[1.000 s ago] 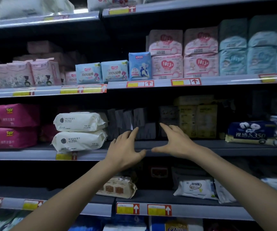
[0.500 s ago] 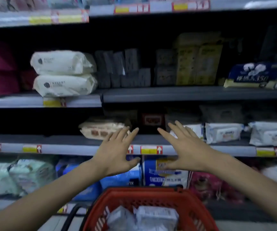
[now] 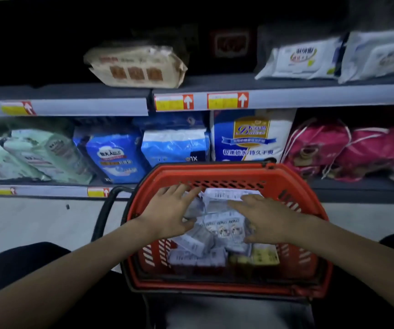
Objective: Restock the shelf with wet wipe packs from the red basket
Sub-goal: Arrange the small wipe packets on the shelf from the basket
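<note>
Left hand and right hand spread, gripping nothing, over red basket; wet wipe packs blurred.

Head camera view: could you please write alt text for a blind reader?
An open left hand and open right hand reach into a red plastic basket of white wet wipe packs, in front of stocked grey store shelves.

With fingers straight, left grip and right grip reach forward.
</note>
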The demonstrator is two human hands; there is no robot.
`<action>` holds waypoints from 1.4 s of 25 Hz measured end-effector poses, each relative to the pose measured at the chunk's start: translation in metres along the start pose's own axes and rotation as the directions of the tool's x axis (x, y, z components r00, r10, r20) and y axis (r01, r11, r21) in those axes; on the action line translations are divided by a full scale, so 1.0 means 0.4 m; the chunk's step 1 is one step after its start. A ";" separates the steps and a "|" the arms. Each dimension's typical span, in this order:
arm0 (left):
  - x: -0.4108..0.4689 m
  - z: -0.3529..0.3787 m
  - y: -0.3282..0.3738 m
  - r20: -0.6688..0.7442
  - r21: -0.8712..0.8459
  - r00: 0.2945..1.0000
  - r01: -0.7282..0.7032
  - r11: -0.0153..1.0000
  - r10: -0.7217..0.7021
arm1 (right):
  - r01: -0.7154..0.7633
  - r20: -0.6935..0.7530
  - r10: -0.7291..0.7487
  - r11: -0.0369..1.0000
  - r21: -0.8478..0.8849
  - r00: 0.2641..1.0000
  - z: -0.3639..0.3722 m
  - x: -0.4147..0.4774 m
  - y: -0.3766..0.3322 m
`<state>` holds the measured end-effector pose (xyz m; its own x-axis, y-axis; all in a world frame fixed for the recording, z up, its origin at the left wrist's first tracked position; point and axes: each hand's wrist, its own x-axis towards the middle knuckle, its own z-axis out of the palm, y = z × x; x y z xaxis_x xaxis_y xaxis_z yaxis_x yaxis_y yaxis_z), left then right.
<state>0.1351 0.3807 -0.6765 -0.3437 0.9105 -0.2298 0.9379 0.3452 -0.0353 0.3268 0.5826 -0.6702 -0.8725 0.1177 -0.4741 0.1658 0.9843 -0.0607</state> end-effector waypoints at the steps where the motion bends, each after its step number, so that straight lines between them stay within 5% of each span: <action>1: 0.016 0.028 -0.007 0.002 0.021 1.000 -0.005 1.000 0.005 | 0.000 0.054 0.000 1.000 -0.004 0.999 0.026 0.015 -0.005; 10: 0.130 0.143 -0.051 0.171 0.272 0.976 0.082 0.959 -0.132 | 0.069 0.099 -0.059 0.992 -0.105 0.993 0.088 0.075 -0.029; 18: 0.168 0.158 -0.034 0.138 0.362 0.970 0.140 0.922 -0.201 | 0.049 0.092 -0.041 0.995 -0.084 0.995 0.085 0.079 -0.031; 22: 0.179 0.085 -0.049 0.096 0.008 0.941 0.326 0.946 -0.325 | 0.036 0.042 -0.034 0.997 -0.062 0.999 0.075 0.065 -0.014; 25: 0.169 -0.001 -0.084 0.238 -0.479 0.885 0.466 0.744 -0.401 | 0.001 -0.023 -0.002 0.999 -0.033 1.000 0.056 0.051 0.004; 28: 0.131 -0.067 -0.106 0.318 -0.779 0.857 0.480 0.404 -0.406 | -0.049 -0.084 0.054 0.997 0.063 0.995 0.033 0.038 0.014; 30: 0.113 -0.094 -0.108 0.356 -0.867 0.847 0.457 0.199 -0.395 | -0.069 -0.118 0.091 0.982 0.178 0.989 0.016 0.031 0.016; 35: 0.096 -0.122 -0.083 0.387 -0.920 0.870 0.387 -0.063 -0.305 | -0.036 -0.195 0.116 0.928 0.372 0.974 -0.006 0.018 -0.003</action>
<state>0.0885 0.4153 -0.6368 -0.5672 0.5989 -0.5653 -0.2351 0.5401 0.8081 0.3191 0.5827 -0.6714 -0.9201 0.2546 -0.2975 0.3562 0.8599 -0.3657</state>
